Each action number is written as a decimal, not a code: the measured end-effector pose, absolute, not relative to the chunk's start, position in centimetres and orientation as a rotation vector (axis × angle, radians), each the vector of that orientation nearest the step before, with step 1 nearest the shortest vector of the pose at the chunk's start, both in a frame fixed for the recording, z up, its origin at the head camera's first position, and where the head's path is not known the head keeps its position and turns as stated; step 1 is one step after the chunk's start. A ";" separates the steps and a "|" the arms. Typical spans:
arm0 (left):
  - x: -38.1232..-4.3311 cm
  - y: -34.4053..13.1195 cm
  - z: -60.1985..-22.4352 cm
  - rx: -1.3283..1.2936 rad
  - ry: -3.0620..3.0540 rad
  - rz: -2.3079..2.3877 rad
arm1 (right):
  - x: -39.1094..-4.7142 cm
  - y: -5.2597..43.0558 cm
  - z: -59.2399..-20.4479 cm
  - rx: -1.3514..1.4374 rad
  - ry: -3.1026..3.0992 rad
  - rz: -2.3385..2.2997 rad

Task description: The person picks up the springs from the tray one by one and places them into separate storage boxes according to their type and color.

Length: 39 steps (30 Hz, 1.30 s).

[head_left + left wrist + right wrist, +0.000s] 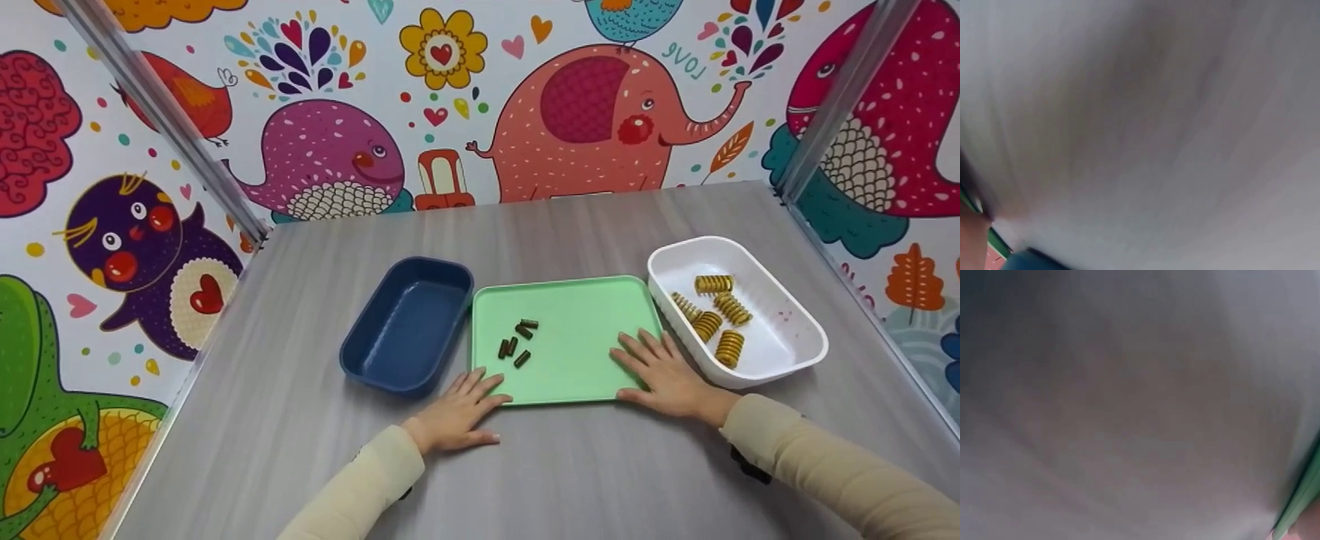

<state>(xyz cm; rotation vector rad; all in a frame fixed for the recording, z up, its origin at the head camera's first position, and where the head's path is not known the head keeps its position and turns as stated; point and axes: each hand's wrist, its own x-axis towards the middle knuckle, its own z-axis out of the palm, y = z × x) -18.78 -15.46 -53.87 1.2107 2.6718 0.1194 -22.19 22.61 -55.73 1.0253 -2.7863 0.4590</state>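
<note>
A light green tray (pixel 577 330) lies flat on the table, with several short dark brown cylinders (pixel 523 330) on its left half. My left hand (pixel 457 412) rests palm down at the tray's front left corner, fingers spread and fingertips over the rim. At the front right corner my right hand (pixel 664 375) lies palm down, its straight fingers on the tray. Neither hand holds anything. Both wrist views are mostly blurred tabletop; a sliver of green tray edge (pixel 1302 498) shows in the right one.
Left of the tray stands a dark blue bin (pixel 409 322) with nothing visible inside. A white bin (pixel 795 345) on the right contains several yellow-brown spiral pieces (pixel 731 307). Patterned walls and metal posts (pixel 840 97) border the grey wood-grain table (pixel 262 390).
</note>
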 end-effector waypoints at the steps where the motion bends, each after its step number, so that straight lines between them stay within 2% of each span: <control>1: -18.8 -15.5 -53.8 1.210 2.670 0.120 | -22.2 22.6 -55.8 1.028 -2.792 0.448; 12: -19.9 -14.3 -52.7 1.249 2.847 0.093 | -22.0 22.4 -56.0 1.007 -2.824 0.390; 19: -21.9 -12.8 -52.2 1.038 2.979 0.452 | -22.4 22.5 -55.9 0.991 -2.821 0.373; 24: -23.4 -12.2 -52.6 0.984 2.929 0.601 | -22.6 22.4 -55.7 0.993 -2.821 0.376; 39: -25.8 -11.1 -53.6 0.911 2.762 0.698 | -22.2 22.5 -56.0 0.993 -2.779 0.388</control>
